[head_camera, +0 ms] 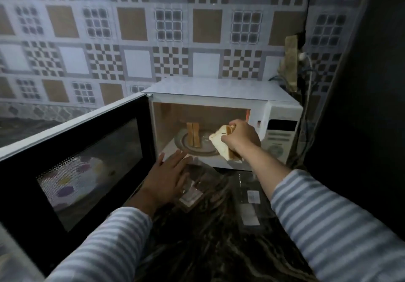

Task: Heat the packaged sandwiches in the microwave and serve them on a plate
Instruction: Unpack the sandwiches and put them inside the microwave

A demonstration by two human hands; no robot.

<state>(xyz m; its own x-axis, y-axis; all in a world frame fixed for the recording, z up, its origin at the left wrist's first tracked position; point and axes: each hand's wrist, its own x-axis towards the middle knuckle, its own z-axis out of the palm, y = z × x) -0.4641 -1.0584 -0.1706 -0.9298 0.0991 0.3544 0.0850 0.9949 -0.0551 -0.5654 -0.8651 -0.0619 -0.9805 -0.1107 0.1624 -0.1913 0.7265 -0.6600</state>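
Observation:
A white microwave [221,94] stands on the dark counter with its door [72,167] swung wide open to the left. Inside, one sandwich [193,136] stands upright on the glass turntable [198,150]. My right hand [241,138] is at the cavity's mouth, shut on a second sandwich [219,144] of white bread. My left hand [167,179] hovers flat with fingers spread, just below the microwave's front edge, above a clear plastic sandwich package [192,196] lying on the counter.
Another clear package with a white label [252,202] lies on the dark marble counter [208,248] to the right. A spotted plate [72,185] shows through the door's window. Cables and a socket [302,62] hang at the wall right of the microwave. A dark surface rises at far right.

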